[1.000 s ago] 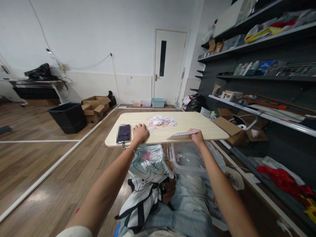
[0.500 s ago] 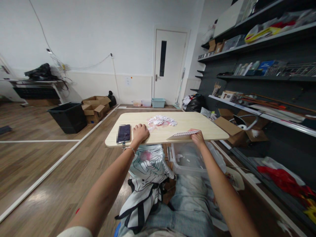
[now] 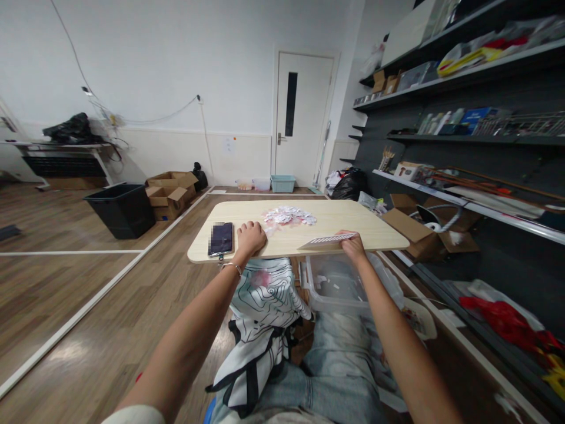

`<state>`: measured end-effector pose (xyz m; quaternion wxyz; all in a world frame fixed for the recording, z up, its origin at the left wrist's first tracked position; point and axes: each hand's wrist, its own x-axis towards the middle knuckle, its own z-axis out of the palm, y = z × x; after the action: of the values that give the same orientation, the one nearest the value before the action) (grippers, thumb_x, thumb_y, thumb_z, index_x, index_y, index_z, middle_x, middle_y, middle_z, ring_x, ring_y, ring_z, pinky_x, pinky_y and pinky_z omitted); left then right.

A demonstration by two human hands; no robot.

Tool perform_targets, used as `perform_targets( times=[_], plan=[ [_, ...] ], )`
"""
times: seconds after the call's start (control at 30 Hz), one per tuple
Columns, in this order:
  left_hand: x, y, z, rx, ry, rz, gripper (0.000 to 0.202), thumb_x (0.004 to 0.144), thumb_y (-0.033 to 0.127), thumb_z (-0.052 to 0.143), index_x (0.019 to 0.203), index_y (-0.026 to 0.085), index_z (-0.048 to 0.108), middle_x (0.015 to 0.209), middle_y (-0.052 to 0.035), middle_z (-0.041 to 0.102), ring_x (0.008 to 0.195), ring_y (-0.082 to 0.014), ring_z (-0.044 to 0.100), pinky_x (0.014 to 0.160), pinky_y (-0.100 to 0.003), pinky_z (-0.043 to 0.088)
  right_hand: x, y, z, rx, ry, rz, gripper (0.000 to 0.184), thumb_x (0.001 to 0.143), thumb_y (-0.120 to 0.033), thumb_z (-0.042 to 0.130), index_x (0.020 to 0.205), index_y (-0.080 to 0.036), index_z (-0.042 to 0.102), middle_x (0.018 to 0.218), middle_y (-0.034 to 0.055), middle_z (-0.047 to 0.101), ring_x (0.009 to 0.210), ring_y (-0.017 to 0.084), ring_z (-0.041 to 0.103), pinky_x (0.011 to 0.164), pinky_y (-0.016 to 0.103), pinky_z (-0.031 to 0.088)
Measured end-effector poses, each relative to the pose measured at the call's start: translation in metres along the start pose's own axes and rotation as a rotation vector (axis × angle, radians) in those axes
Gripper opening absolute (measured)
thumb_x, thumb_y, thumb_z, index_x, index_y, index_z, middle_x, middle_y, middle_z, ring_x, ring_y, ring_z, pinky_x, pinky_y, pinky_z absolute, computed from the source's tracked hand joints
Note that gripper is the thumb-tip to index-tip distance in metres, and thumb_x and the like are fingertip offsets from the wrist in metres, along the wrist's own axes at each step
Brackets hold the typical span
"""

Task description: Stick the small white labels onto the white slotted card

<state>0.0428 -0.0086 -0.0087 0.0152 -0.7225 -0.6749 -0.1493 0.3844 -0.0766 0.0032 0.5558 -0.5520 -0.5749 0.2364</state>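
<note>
My left hand (image 3: 251, 238) rests palm down on the light wooden table (image 3: 375, 227), its fingers slightly bent and apart, with nothing visible in it. Just to its left lies a dark phone (image 3: 226, 238). My right hand (image 3: 354, 247) is closed on the right end of a thin card (image 3: 329, 240), which is tilted at the table's near edge. White marks run along the card's upper side; its face is mostly hidden from me. Beyond both hands sits a heap of small white paper pieces (image 3: 289, 215), with pinkish patches around it.
A clear plastic bin (image 3: 338, 288) with a few scraps stands below the table's front edge. Patterned cloth (image 3: 269, 294) hangs beside it at my lap. Cardboard boxes (image 3: 417, 232) and loaded shelves (image 3: 485, 138) line the right; a black bin (image 3: 121, 212) stands left.
</note>
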Motion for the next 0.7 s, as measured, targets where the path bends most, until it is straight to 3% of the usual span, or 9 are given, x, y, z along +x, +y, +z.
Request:
perform_targets(
  times=[0.5,0.7],
  plan=[
    [-0.0019,0.0003,-0.0011,-0.012,0.001,-0.001,0.046,0.106,0.034,0.032,0.135,0.016,0.062,0.144,-0.0210,0.062,0.135,-0.0360,0.055,0.110,-0.049,0.039,-0.0006,-0.0031,0.0009,-0.003,0.015,0.001,0.014,0.044,-0.024,0.046,0.051,-0.022,0.058,0.053,-0.0001,0.054,0.062,0.018,0.046,0.061,0.030,0.038],
    [-0.0021,0.0004,0.0003,-0.003,0.016,0.000,0.047,0.106,0.035,0.030,0.133,0.016,0.063,0.142,-0.0208,0.063,0.134,-0.0364,0.056,0.109,-0.049,0.040,0.0013,-0.0019,0.0011,-0.001,0.013,0.013,0.007,0.044,-0.023,0.046,0.049,-0.023,0.051,0.054,0.0006,0.057,0.062,0.018,0.048,0.061,0.029,0.039]
  ],
)
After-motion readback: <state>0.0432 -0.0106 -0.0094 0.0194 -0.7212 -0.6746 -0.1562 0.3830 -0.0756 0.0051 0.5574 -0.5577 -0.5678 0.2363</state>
